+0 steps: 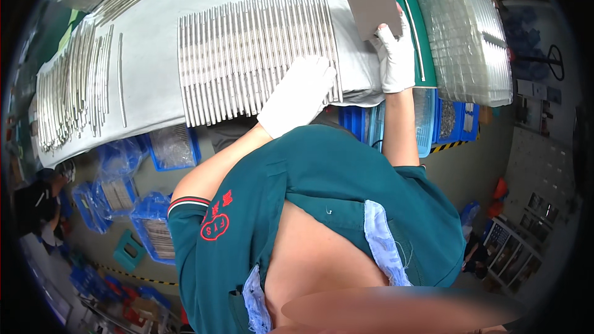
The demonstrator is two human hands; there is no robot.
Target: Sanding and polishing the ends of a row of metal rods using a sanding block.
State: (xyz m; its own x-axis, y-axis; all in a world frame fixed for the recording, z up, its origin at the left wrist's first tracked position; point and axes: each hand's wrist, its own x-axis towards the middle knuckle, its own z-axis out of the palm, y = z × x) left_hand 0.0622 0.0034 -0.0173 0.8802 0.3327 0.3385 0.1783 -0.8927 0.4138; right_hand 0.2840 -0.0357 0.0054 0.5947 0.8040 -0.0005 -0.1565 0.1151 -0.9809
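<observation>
My left hand [298,95], in a white glove, lies across the lower right part of a wide row of slim silver metal rods [247,49]. Its fingers are stretched toward the row's right end and nothing shows in them. In my right hand [396,55], gloved too with bare fingertips, is a flat grey-brown rectangular pad [370,5]. The thumb presses on its face and the other fingers go behind it. The pad is held above the table, just right of the row.
More rods [77,83] lie at the table's left, with a single rod [122,80] beside them. A green mat [427,65] carries another thin rod [414,37]. Clear plastic trays [467,40] are stacked at right. Blue bins [175,148] stand below the table edge.
</observation>
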